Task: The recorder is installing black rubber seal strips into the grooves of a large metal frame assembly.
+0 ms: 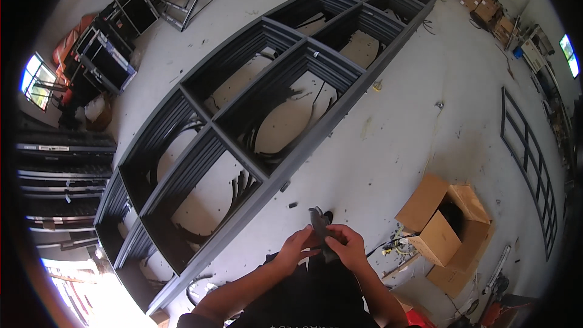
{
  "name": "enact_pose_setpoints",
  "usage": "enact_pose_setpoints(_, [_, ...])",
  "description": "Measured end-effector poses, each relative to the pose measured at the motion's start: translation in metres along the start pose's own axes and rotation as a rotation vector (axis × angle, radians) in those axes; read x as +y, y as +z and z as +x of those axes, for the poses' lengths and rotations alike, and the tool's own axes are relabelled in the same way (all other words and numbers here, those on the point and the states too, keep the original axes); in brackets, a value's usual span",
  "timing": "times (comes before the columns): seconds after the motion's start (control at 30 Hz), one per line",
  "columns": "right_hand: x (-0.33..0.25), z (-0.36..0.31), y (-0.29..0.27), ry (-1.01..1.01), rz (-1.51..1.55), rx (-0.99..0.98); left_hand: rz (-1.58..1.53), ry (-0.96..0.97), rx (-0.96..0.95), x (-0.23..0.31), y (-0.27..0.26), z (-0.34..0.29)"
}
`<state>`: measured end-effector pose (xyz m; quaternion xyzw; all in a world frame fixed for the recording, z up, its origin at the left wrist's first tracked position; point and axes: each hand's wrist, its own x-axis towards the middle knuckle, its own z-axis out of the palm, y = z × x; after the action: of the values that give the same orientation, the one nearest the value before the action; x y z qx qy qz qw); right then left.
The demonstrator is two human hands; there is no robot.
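Note:
In front of my body I hold a short dark grey strip (320, 226), its upper end curling over; its exact kind I cannot make out. My left hand (296, 250) grips it from the left, thumb and fingers bent round it. From the other side my right hand (348, 248) pinches its lower part between thumb and fingers. Just beyond my hands lies a long stack of dark grey metal frames (267, 173), divided into rectangular openings. Loose dark strips (238, 189) lie curled on the floor inside the openings.
An open cardboard box (419, 203) with something dark inside stands right of me. A single flat frame (527, 146) lies at the far right. More dark frames (67, 170) are stacked at the left. Small dark bits (293, 205) are scattered on the grey floor.

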<state>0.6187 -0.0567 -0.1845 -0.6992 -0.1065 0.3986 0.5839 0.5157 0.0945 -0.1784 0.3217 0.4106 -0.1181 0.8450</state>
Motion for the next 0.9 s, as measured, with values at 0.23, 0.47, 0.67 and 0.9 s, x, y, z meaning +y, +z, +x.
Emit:
enact_pose_setpoints(0.23, [-0.077,0.076,-0.05,-0.331,-0.397,-0.053,-0.09,0.287,-0.061,0.107,0.06,0.104])
enact_pose_setpoints(0.47, [-0.089,0.158,-0.085,-0.299,-0.669,0.249,-0.203,0.274,-0.179,0.204,0.107,0.186])
enact_pose_setpoints(0.67, [-0.127,0.256,-0.135,-0.376,-0.622,0.465,-0.081,0.016,-0.303,0.269,0.166,0.27])
enact_pose_setpoints(0.9, [-0.153,0.34,-0.2,-0.138,-0.162,0.66,0.525,-0.038,-0.379,0.316,0.224,0.345])
